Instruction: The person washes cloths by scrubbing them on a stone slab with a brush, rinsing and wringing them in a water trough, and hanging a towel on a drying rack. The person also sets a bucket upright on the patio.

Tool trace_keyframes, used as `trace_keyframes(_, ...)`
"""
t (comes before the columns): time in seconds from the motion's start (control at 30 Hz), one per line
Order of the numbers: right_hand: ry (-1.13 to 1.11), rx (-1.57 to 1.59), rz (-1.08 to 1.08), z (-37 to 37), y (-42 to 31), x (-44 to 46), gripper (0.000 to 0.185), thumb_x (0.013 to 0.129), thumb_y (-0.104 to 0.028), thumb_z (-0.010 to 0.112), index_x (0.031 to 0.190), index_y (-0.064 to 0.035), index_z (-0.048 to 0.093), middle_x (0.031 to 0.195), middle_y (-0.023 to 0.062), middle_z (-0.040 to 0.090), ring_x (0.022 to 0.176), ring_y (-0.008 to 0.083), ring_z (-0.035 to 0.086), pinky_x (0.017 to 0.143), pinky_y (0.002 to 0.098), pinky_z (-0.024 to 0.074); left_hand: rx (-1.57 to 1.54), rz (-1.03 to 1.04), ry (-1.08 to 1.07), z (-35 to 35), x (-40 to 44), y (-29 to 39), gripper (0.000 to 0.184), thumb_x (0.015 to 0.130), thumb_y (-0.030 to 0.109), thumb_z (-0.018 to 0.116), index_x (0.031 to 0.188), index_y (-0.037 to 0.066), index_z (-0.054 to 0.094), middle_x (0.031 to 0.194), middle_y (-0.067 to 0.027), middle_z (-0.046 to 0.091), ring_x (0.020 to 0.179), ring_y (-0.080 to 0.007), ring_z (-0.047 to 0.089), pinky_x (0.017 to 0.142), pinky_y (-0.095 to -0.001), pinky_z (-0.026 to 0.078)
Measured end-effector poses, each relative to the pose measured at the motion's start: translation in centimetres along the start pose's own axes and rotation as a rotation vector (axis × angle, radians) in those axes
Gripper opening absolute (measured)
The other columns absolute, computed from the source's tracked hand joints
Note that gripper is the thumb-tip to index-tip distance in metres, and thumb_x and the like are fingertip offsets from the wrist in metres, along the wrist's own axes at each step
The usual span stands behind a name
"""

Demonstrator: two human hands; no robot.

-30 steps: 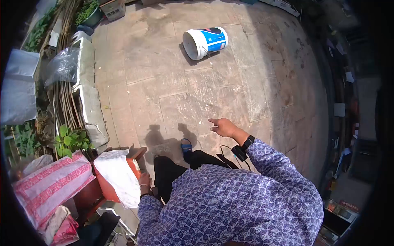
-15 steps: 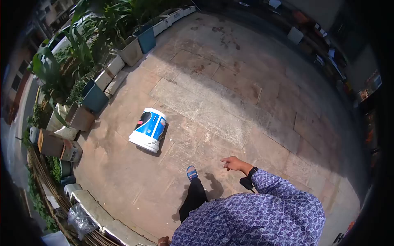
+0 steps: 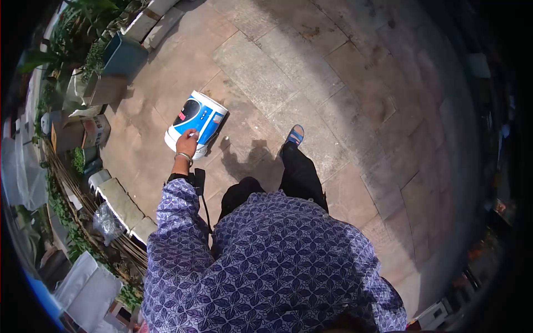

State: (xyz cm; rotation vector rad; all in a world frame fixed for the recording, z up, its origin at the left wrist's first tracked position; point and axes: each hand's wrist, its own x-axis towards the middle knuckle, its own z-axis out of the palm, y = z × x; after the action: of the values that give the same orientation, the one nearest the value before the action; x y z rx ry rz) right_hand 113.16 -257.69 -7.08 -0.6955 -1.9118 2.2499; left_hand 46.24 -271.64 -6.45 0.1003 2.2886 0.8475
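Observation:
My left hand (image 3: pixel 187 142), with a bracelet at the wrist, is stretched forward with its fingers curled together and nothing visible in them. It overlaps the lower part of a white and blue bucket (image 3: pixel 206 120) in the view, and I cannot make out whether they touch. The bucket lies on its side on the paving, its white rim end toward the lower left. My right hand is out of the picture; its patterned sleeve shows at the lower right.
Plants, a blue planter (image 3: pixel 123 55), cardboard boxes (image 3: pixel 95 130) and white blocks (image 3: pixel 119 202) line the left edge. Long thin sticks and clear plastic (image 3: pixel 107 223) lie below them. My sandalled foot (image 3: pixel 295 135) is on the paving right of the bucket, and dark clutter borders the right.
My left hand has come up from the bottom edge to in front of the bucket. The right hand has left the view. The camera view has shifted and the bucket appears higher in it.

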Motion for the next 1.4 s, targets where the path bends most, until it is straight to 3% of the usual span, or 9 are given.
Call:
trace_keyframes(0.07, 0.275, 0.158, 0.451, -5.2, -1.8, 5.7, 0.025, 0.086, -0.022, 0.058, 0.104, -0.0048, 0.061, 0.089, 0.0104, 0.062, 0.082, 0.0224, 0.066, 0.065, 0.033, 0.0527, 0.182, -0.156, -0.152, 4.6, 1.0, 1.5, 0.028, 0.082, 0.015, 0.062, 0.108, 0.004, 0.063, 0.086, -0.0064, 0.063, 0.072, -0.0166, 0.06, 0.062, -0.0296, 0.05)
trace_keyframes(0.1, 0.59, 0.261, 1.108, -9.4, -2.9, 9.5, 0.034, 0.09, -0.024, 0.054, 0.117, -0.0042, 0.059, 0.09, 0.0101, 0.062, 0.086, 0.0227, 0.065, 0.066, 0.0333, 0.0529, 0.012, -0.219, -0.249, 6.9, 0.4, 2.3, 0.025, 0.08, 0.022, 0.065, 0.101, 0.007, 0.066, 0.076, -0.0037, 0.064, 0.066, -0.0153, 0.059, 0.059, -0.0288, 0.049)
trace_keyframes(0.27, 0.899, 0.125, 0.629, -32.8, -16.1, 27.4, 0.044, 0.088, -0.013, 0.054, 0.131, -0.0022, 0.048, 0.093, 0.0074, 0.063, 0.068, 0.021, 0.067, 0.057, 0.0296, 0.0517, -0.121, -0.535, -0.405, 14.2, 3.7, 5.3, 0.033, 0.082, 0.014, 0.061, 0.111, 0.0, 0.058, 0.081, -0.0123, 0.063, 0.068, -0.0242, 0.062, 0.054, -0.0434, 0.054)
trace_keyframes(0.47, 0.941, 0.049, 0.466, -51.6, -22.2, 42.8, 0.044, 0.086, -0.012, 0.053, 0.13, -0.0023, 0.049, 0.089, 0.0071, 0.063, 0.066, 0.0186, 0.066, 0.056, 0.0272, 0.0513, 0.201, -0.441, -0.415, 23.1, 16.8, 24.7, 0.037, 0.085, 0.017, 0.059, 0.115, -0.004, 0.056, 0.089, -0.0159, 0.062, 0.073, -0.0279, 0.063, 0.055, -0.0397, 0.057)
trace_keyframes(0.57, 0.757, 0.016, 0.692, -55.3, -21.0, 46.8, 0.045, 0.086, -0.011, 0.053, 0.129, -0.002, 0.049, 0.088, 0.0071, 0.063, 0.065, 0.0188, 0.066, 0.055, 0.0273, 0.0514, -0.285, -0.277, -0.085, 26.1, 18.1, 29.7, 0.018, 0.085, 0.022, 0.062, 0.092, 0.006, 0.064, 0.071, -0.0012, 0.06, 0.064, -0.0152, 0.059, 0.056, -0.0307, 0.052)
trace_keyframes(0.93, 0.208, -0.304, 0.98, -68.2, -21.9, 61.2, 0.043, 0.09, -0.024, 0.053, 0.126, -0.002, 0.05, 0.087, 0.0083, 0.06, 0.068, 0.0236, 0.065, 0.058, 0.0352, 0.0517, -0.378, -0.724, 0.171, 31.8, 2.4, 27.3, 0.024, 0.083, 0.022, 0.064, 0.1, 0.004, 0.064, 0.078, -0.0079, 0.063, 0.067, -0.0165, 0.061, 0.058, -0.0309, 0.054)
trace_keyframes(1.0, 0.155, -0.361, 0.932, -69.0, -23.4, 65.3, 0.043, 0.09, -0.024, 0.053, 0.126, -0.0021, 0.05, 0.085, 0.0077, 0.06, 0.068, 0.0232, 0.065, 0.057, 0.0348, 0.0512, -0.025, -0.728, 0.087, 32.6, -1.2, 24.1, 0.032, 0.084, 0.032, 0.061, 0.105, 0.009, 0.066, 0.087, -0.0125, 0.068, 0.068, -0.0213, 0.066, 0.066, -0.0331, 0.053)
trace_keyframes(1.2, 0.126, -0.457, 0.793, -63.5, -24.1, 73.6, 0.046, 0.088, -0.022, 0.052, 0.129, -0.0033, 0.047, 0.082, 0.0068, 0.059, 0.065, 0.0222, 0.065, 0.053, 0.0312, 0.0504, -0.346, -0.926, 0.209, 30.4, -5.9, 18.4, 0.034, 0.082, 0.031, 0.061, 0.103, 0.005, 0.066, 0.087, -0.0153, 0.068, 0.067, -0.0213, 0.066, 0.066, -0.0329, 0.053)
trace_keyframes(1.4, -0.032, -0.694, 0.86, -46.4, -24.0, 71.7, 0.049, 0.088, -0.021, 0.053, 0.131, 0.001, 0.044, 0.083, 0.0085, 0.062, 0.065, 0.0222, 0.066, 0.056, 0.0309, 0.0527, -0.229, -0.886, 0.25, 25.6, -0.3, 0.2, 0.04, 0.081, 0.04, 0.06, 0.107, 0.011, 0.066, 0.105, -0.017, 0.066, 0.104, -0.0326, 0.059, 0.092, -0.0386, 0.045)
